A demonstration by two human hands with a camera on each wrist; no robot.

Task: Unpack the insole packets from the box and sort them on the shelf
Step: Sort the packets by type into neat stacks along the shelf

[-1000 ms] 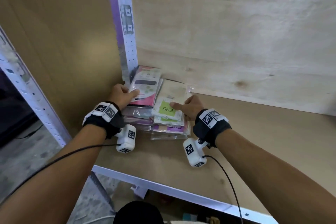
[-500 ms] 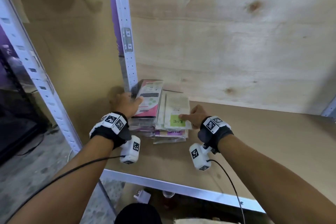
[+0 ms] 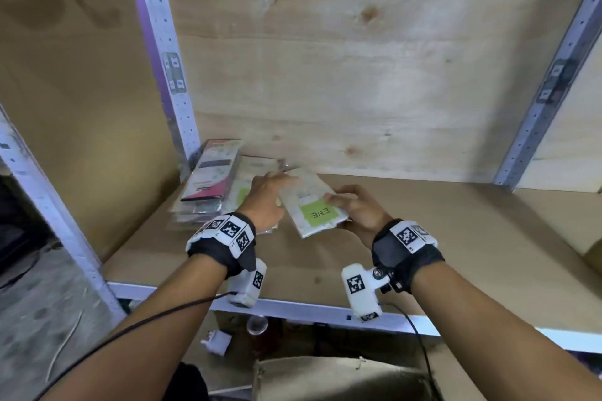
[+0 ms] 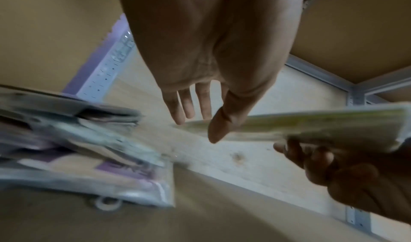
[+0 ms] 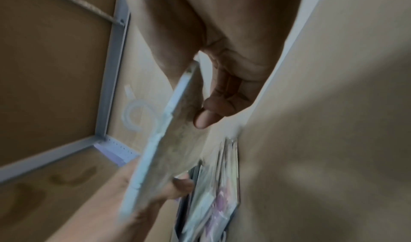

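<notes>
A pale insole packet with a green label is lifted off the brown shelf board, to the right of the stack. My right hand grips its near end, thumb on top and fingers curled beneath. My left hand holds its far left end, straight fingers above and thumb against its underside. The packet shows edge-on in both wrist views. A stack of packets, topped by a pink and black one, lies in the back left corner.
Perforated metal uprights frame the bay, and a plywood panel closes the back. The shelf's metal front rail runs under my wrists. Below it are an open cardboard box and a white plug.
The green-label packet was lying on the stack; my right hand has lifted it and carried it to the right. My left hand left the pink packet and came over to the lifted one.
</notes>
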